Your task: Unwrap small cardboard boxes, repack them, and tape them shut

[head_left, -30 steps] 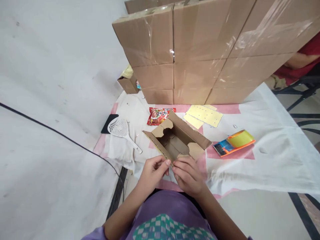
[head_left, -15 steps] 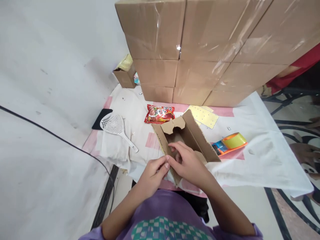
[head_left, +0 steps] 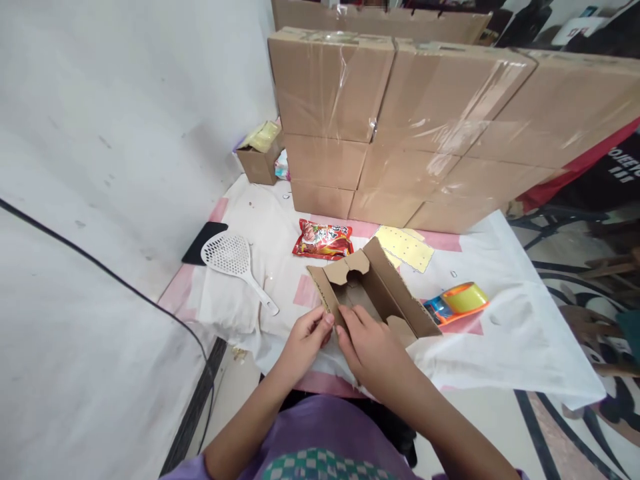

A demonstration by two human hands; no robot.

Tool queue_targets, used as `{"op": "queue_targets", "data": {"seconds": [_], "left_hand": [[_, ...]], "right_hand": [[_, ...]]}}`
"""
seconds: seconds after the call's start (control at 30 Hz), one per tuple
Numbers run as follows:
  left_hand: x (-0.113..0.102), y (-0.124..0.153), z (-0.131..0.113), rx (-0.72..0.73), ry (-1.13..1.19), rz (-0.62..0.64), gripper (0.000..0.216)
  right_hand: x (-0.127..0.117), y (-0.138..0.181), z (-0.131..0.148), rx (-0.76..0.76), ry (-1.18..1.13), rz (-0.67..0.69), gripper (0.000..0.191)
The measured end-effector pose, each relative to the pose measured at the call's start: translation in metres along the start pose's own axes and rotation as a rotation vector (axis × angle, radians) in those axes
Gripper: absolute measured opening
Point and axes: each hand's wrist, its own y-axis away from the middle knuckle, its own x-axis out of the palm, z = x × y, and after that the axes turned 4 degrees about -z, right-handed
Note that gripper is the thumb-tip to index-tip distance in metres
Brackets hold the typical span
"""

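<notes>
Over the last second the open cardboard box (head_left: pixel 383 293) has been turned slightly, so that its length is pointed more directly away from the body. The right hand (head_left: pixel 373 343), seen half a second ago with its fingers bent above the opening, is now lowered, with the fingers stretched forward along the inside of the left flap (head_left: pixel 321 288). From this, attention seems to be given to that near left edge; the box is left open at the top, and no contents can be made out.

The right hand is held loosely open, its thumb spread from the fingers and the flap touched rather than clenched. The left hand (head_left: pixel 306 340) is curled, thumb drawn to forefinger at the flap's outer edge; whether cardboard is pinched there cannot be told.

The box is placed at the near middle of the table, with a red packet (head_left: pixel 323 240) laid just beyond it, a white skimmer (head_left: pixel 227 255) to the left and an orange tape dispenser (head_left: pixel 457 305) at its right.
</notes>
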Motion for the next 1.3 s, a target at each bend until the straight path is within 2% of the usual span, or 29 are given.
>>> {"op": "queue_targets", "data": {"seconds": [0.13,0.23,0.37,0.47,0.57,0.7,0.8,0.87,0.97,1.13,1.3], "left_hand": [[0.010,-0.004,0.010,-0.009,0.194,-0.001,0.049],[0.017,-0.005,0.018,-0.013,0.278,-0.033,0.049],[0.021,-0.006,0.025,0.015,0.292,-0.045,0.049],[0.019,-0.009,0.022,0.053,0.219,-0.042,0.051],[0.013,-0.012,0.013,0.086,0.077,0.006,0.050],[0.005,-0.008,0.004,0.079,-0.099,0.064,0.049],[0.005,-0.002,0.002,0.066,-0.052,0.142,0.047],[0.007,0.002,0.003,0.039,0.009,0.165,0.041],[0.011,0.005,0.003,-0.027,0.074,0.155,0.035],[0.016,0.007,-0.002,-0.091,0.093,0.123,0.034],[0.015,0.006,-0.010,-0.069,0.121,0.174,0.035]], "right_hand": [[0.007,0.001,-0.001,-0.050,0.126,-0.013,0.029],[0.005,0.000,-0.002,-0.032,0.144,0.034,0.023],[-0.003,-0.002,0.000,0.008,0.168,0.126,0.017],[-0.009,-0.004,0.000,0.033,0.173,0.168,0.016],[-0.017,-0.004,-0.004,0.031,0.095,0.171,0.019],[-0.026,-0.001,-0.013,0.024,-0.159,0.152,0.027],[-0.028,0.004,-0.017,0.007,-0.333,0.213,0.032],[-0.029,0.007,-0.019,0.007,-0.368,0.251,0.035],[-0.029,0.010,-0.019,-0.003,-0.375,0.259,0.038],[-0.026,0.013,-0.023,0.014,-0.417,0.284,0.059],[-0.023,0.013,-0.032,0.014,-0.482,0.306,0.059]]}}
